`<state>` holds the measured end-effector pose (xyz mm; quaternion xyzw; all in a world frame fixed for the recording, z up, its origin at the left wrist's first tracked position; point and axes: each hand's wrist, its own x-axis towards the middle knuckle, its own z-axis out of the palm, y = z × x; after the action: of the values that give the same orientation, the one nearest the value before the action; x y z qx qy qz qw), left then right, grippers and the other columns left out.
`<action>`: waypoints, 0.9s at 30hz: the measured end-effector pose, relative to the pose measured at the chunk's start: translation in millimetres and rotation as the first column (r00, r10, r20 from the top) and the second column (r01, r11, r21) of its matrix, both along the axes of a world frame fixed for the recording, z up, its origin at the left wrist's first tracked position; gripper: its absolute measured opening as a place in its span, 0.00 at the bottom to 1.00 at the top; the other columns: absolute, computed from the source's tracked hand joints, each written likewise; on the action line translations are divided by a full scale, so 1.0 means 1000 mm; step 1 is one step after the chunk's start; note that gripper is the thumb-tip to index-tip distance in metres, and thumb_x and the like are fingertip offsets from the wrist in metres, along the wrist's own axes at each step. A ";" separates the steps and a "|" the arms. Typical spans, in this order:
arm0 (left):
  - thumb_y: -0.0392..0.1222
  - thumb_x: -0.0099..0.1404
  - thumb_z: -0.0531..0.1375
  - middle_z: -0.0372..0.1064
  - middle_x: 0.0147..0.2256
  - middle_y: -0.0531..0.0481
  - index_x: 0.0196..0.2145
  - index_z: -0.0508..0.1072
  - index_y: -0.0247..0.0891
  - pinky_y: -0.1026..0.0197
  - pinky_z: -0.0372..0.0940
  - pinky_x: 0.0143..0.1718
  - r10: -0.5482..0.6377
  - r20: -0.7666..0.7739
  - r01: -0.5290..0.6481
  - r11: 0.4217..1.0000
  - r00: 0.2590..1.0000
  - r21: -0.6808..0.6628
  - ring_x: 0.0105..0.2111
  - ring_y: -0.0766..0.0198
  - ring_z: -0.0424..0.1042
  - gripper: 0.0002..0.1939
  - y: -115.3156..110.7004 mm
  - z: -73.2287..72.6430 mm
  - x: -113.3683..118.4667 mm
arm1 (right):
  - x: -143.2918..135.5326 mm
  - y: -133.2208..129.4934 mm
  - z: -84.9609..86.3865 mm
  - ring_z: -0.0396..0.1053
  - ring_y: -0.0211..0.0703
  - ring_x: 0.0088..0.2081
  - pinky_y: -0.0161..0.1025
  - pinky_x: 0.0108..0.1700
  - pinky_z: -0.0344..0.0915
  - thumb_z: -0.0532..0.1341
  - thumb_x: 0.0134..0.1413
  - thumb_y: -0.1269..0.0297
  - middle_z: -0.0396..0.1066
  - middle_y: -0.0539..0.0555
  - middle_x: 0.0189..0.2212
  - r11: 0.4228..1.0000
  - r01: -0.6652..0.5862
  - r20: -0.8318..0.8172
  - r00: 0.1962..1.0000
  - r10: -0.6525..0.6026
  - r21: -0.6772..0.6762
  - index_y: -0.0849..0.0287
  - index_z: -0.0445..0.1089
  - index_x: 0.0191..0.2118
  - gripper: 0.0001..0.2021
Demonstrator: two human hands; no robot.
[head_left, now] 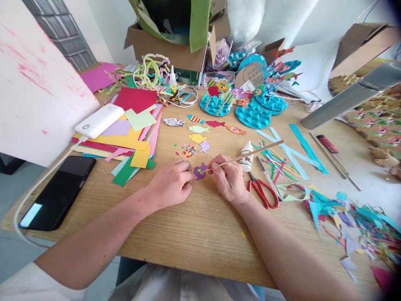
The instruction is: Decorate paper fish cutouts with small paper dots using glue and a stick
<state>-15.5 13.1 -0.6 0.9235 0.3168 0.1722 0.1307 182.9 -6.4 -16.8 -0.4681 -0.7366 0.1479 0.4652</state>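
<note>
My right hand [229, 177] is closed around a thin wooden stick [257, 151]. The stick's lower tip touches a small purple paper fish [199, 172] lying on the table, which has coloured bits on it. With curled fingers, my left hand [173, 180] holds the fish's left edge down. Just behind the fish lies a small heap of paper confetti [187, 151]. Farther back are several cut paper fish, among them a yellow one [198, 138], a lilac one [204, 146] and a red one [215, 123]. A white glue bottle [247, 156] lies beside my right hand.
Red-handled scissors [263, 192] and a craft knife [268, 177] lie at the right, near paper strips and a scrap pile [354, 225]. Coloured paper sheets [138, 100], a white power bank [99, 120] and a phone [58, 192] are at the left. Blue egg-tray pieces [253, 116] stand behind.
</note>
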 end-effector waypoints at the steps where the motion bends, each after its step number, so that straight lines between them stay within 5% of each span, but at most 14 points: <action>1: 0.27 0.58 0.55 0.69 0.34 0.47 0.39 0.79 0.37 0.57 0.68 0.42 -0.020 -0.009 0.020 1.000 1.000 0.008 0.40 0.58 0.69 0.16 0.000 0.000 0.000 | 0.000 0.001 0.000 0.68 0.40 0.27 0.38 0.31 0.64 0.50 0.63 0.69 0.69 0.52 0.24 1.000 -0.008 0.015 1.000 0.008 0.006 0.56 0.64 0.28 0.12; 8: 0.28 0.58 0.56 0.67 0.41 0.44 0.47 0.77 0.40 0.51 0.67 0.48 -0.053 -0.092 0.052 0.999 0.994 -0.017 0.46 0.54 0.65 0.21 -0.002 0.003 0.002 | 0.001 0.004 0.000 0.68 0.41 0.26 0.39 0.32 0.64 0.51 0.60 0.70 0.68 0.51 0.23 0.999 -0.027 0.014 1.000 0.028 -0.020 0.56 0.64 0.28 0.11; 27: 0.29 0.60 0.55 0.66 0.46 0.43 0.49 0.76 0.42 0.46 0.64 0.53 -0.061 -0.185 0.049 0.997 0.981 -0.067 0.50 0.52 0.63 0.21 -0.005 0.004 0.003 | -0.002 0.007 -0.001 0.67 0.40 0.25 0.37 0.31 0.62 0.51 0.59 0.72 0.68 0.52 0.24 0.999 -0.046 0.063 0.997 0.047 -0.025 0.56 0.62 0.27 0.10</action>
<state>-12.8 8.4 3.0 0.9395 0.3073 0.0713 0.1336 181.0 0.9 -17.5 -0.4606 -0.7599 0.1523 0.4327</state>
